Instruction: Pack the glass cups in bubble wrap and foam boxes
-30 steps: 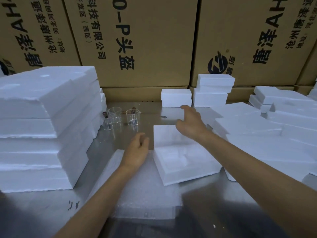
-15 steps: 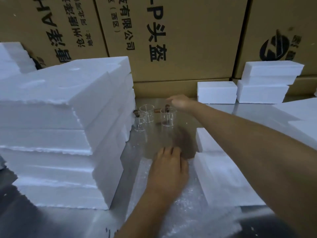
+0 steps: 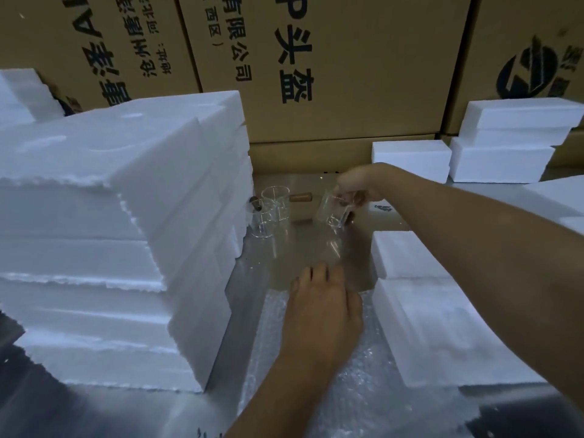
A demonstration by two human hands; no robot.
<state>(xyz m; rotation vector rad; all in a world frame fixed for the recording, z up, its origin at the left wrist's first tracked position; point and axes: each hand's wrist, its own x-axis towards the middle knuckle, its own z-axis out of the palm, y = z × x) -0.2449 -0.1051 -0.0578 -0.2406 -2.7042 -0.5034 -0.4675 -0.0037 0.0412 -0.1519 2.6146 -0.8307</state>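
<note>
My right hand (image 3: 357,184) grips a clear glass cup (image 3: 335,211) by its handle and holds it tilted just above the metal table (image 3: 297,257). Two more glass cups (image 3: 274,206) with wooden handles stand on the table to its left, beside the foam stack. My left hand (image 3: 324,314) rests flat, fingers spread, on a sheet of bubble wrap (image 3: 316,390) in front of me. An open white foam box (image 3: 436,320) lies just right of the bubble wrap, under my right forearm.
A tall stack of white foam slabs (image 3: 120,241) fills the left side. Closed foam boxes (image 3: 410,156) and a pair stacked (image 3: 512,143) sit at the back right. Large cardboard cartons (image 3: 331,67) form a wall behind the table.
My right hand reached left from the foam box to the cups, took one by its handle and lifted it. My left hand settled flat on the bubble wrap. The view shifted left.
</note>
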